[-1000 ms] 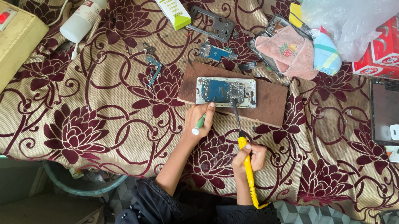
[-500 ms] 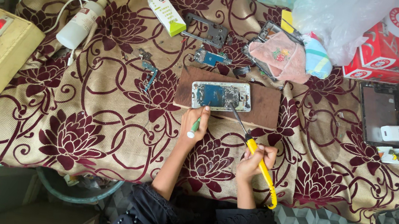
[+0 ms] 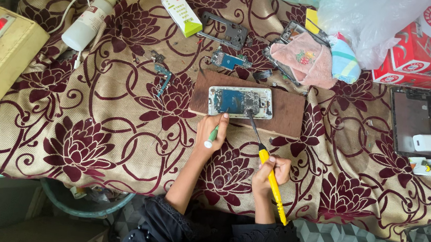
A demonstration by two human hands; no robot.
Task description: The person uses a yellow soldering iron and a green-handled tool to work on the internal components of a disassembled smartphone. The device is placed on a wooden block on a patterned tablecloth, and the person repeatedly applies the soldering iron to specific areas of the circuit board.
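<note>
Seen from above, an opened phone (image 3: 240,102) lies on a brown board (image 3: 285,120) atop a floral-clothed table (image 3: 92,124). The left hand (image 3: 212,131) has its fingers closed around a small green tool (image 3: 212,135) beside the phone's near edge. The right hand (image 3: 270,172) grips a yellow-handled screwdriver (image 3: 269,172), its tip on the phone.

1. An opened phone (image 3: 240,102) lies flat on a brown wooden board (image 3: 285,120) near the middle of the cloth; its exposed inside is blue within a pale frame.
2. Up and left of the board lies a small oblong carton (image 3: 182,13), white with a green edge, set at a slant.
3. Farther left of the board, a white bottle (image 3: 87,23) lies on its side with a pale label and a red patch.
4. Up and right of the board, red and white cartons (image 3: 430,50) are stacked at the cloth's corner.
5. Right of the board, below those cartons, a dark screen panel (image 3: 407,118) lies flat.
</note>
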